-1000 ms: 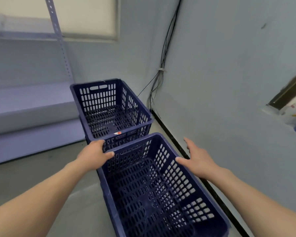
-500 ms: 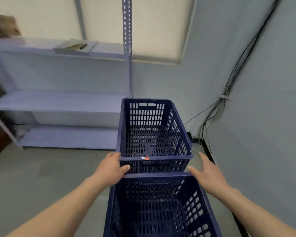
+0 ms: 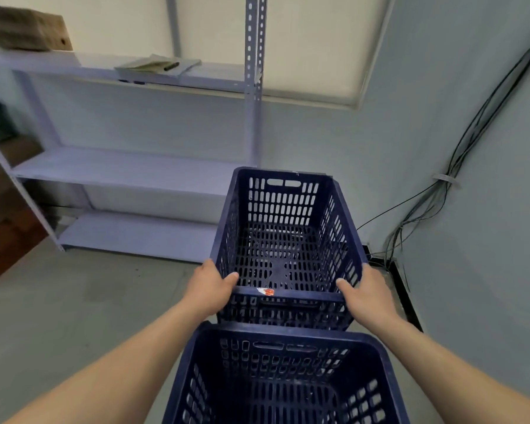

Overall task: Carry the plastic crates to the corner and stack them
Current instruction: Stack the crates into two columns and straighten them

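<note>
The near crate (image 3: 276,362) fills the foreground; just beyond, the left hand (image 3: 210,289) and right hand (image 3: 366,293) grip the front corners of the far crate (image 3: 283,209), thumbs over its rim, close to the room's corner, with shelving (image 3: 120,169) behind and cables (image 3: 459,160) on the wall.

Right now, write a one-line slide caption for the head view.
Left hand and right hand grip the far blue crate; the near blue crate sits closer.

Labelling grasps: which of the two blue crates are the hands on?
The farther crate, with the red-and-white sticker on its near rim. The left hand and right hand grip its near corners; neither holds the nearer crate.
</note>
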